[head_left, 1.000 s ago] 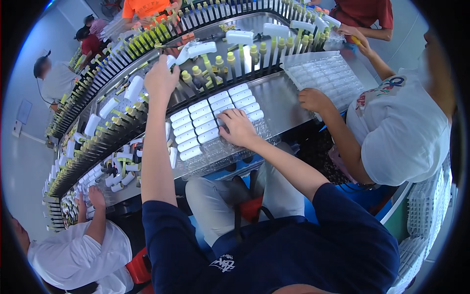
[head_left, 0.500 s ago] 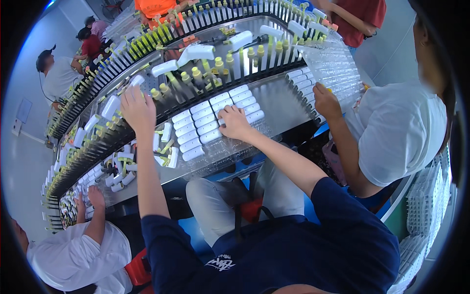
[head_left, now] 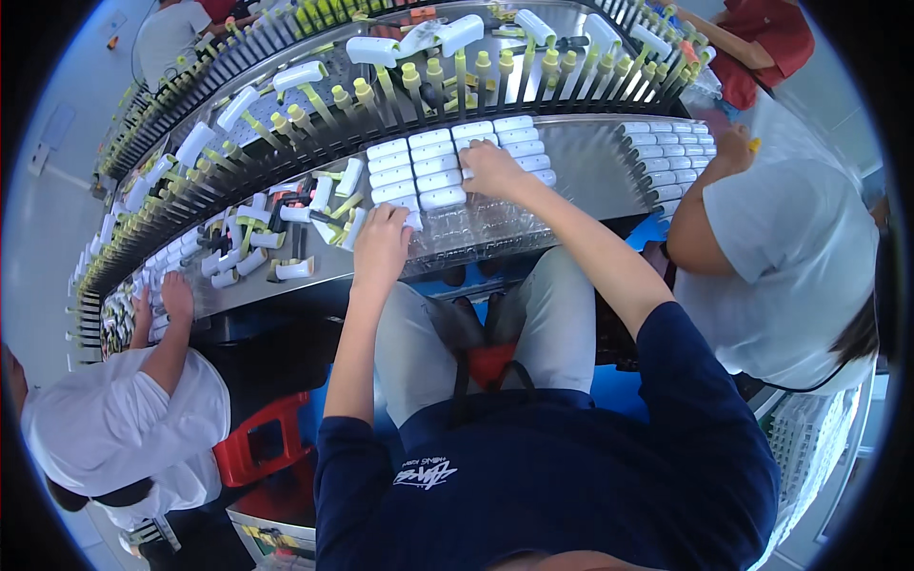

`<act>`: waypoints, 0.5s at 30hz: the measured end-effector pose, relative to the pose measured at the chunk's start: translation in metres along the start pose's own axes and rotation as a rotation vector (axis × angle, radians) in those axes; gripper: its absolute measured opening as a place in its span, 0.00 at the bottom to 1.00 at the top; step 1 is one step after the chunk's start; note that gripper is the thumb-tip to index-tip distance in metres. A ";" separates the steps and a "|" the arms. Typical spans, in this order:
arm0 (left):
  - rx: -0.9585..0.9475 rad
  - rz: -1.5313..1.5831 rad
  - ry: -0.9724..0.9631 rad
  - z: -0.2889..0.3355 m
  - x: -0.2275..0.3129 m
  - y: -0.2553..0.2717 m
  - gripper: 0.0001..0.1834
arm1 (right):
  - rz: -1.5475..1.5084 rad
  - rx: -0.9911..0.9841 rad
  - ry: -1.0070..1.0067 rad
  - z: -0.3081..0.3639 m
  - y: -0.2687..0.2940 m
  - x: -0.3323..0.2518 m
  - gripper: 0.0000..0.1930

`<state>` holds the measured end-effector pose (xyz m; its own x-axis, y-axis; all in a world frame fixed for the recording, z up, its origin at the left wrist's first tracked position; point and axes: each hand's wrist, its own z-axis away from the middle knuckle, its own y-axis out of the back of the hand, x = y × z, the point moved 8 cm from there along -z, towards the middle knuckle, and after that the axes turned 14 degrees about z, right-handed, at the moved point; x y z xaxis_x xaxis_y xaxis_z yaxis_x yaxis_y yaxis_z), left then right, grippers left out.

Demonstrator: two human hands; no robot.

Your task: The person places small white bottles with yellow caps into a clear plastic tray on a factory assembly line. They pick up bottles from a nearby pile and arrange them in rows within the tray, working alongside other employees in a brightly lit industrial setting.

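Observation:
White rounded plastic pieces [head_left: 441, 181] lie in rows in a clear plastic tray [head_left: 466, 238] on the metal bench before me. At the tray's near left corner, my left hand [head_left: 381, 249] has its fingers closed on a white plastic piece [head_left: 413, 219], partly hidden by them. Over the third column, my right hand [head_left: 493, 169] rests with bent fingers on the pieces; what lies under its fingertips is hidden. Left of the tray, loose white heads with yellow-green stems [head_left: 345, 202] lie in a pile.
Behind the tray curves a black slotted rack [head_left: 419, 124] holding white-headed, yellow-green stemmed parts [head_left: 461, 38]. A person in white sits at right beside another filled tray [head_left: 666, 157]. At left, another person's hands [head_left: 176, 297] work at the bench. A red stool [head_left: 262, 440] stands behind.
My left hand has come down from the rack to the tray's near left corner. My right hand stays on the pieces. The view has shifted, and the right-hand person's clear sheet is lowered.

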<state>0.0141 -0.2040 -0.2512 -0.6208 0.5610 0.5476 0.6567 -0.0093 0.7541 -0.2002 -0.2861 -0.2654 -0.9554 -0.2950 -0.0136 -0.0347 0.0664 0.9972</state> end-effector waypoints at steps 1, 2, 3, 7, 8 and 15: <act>-0.001 -0.006 -0.014 -0.004 -0.001 -0.001 0.15 | -0.013 0.021 0.014 0.000 0.001 0.004 0.19; -0.038 -0.011 -0.003 -0.004 -0.005 -0.004 0.15 | -0.026 0.042 0.026 0.001 0.002 0.009 0.20; -0.074 -0.018 0.006 -0.007 -0.007 -0.005 0.16 | -0.077 0.071 0.067 0.003 0.010 0.009 0.20; -0.156 -0.022 -0.043 -0.014 -0.008 -0.007 0.17 | -0.221 0.116 -0.050 0.007 0.027 0.022 0.21; -0.176 -0.056 -0.073 -0.018 -0.005 -0.009 0.17 | -0.300 0.227 -0.087 0.012 0.032 0.031 0.21; -0.108 0.031 -0.058 -0.032 0.018 0.014 0.17 | -0.967 0.456 -0.362 0.046 -0.020 0.053 0.14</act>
<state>-0.0021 -0.2208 -0.2191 -0.5732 0.6063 0.5512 0.6228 -0.1148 0.7739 -0.2636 -0.2596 -0.2899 -0.4955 -0.1224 -0.8599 -0.8391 0.3234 0.4375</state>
